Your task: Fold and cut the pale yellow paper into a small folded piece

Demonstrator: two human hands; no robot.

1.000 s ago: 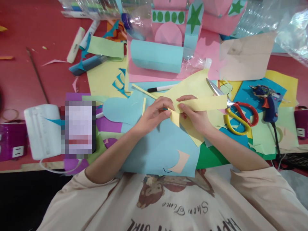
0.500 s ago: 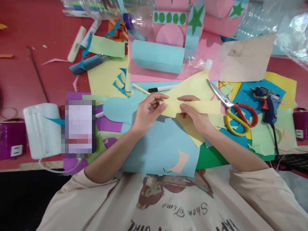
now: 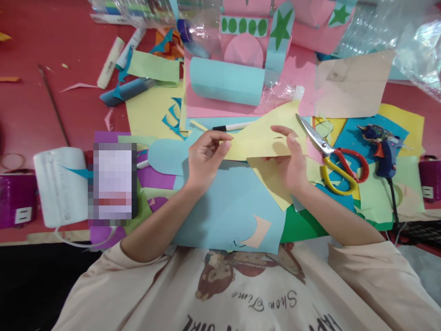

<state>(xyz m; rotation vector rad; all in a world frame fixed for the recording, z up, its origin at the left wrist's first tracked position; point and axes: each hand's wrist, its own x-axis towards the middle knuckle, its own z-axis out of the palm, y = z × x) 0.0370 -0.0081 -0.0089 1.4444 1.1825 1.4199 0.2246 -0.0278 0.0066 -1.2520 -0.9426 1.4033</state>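
Note:
My left hand (image 3: 208,158) pinches the left end of a piece of yellow paper (image 3: 253,146) between thumb and fingertips. At the paper's right side my right hand (image 3: 294,163) is open, thumb and forefinger apart, the other fingers partly hidden under it. Against a larger yellow sheet (image 3: 282,115) behind, the held piece's outline is hard to make out. Below the hands lies a light blue sheet (image 3: 227,202), with a yellow offcut (image 3: 272,184) across its upper right. Scissors (image 3: 330,154) with red and yellow handles lie right of my right hand.
A blue glue gun (image 3: 387,154) rests at the right. Beyond my hands are a black-and-white marker (image 3: 234,126) and a bottle wrapped in light blue paper (image 3: 227,82). At the left lie a phone (image 3: 113,184) with a blurred screen and a white device (image 3: 62,186).
My right hand has released its pinch on the yellow paper and spread its fingers, shifting slightly right. My left hand has moved a little left, still pinching the paper.

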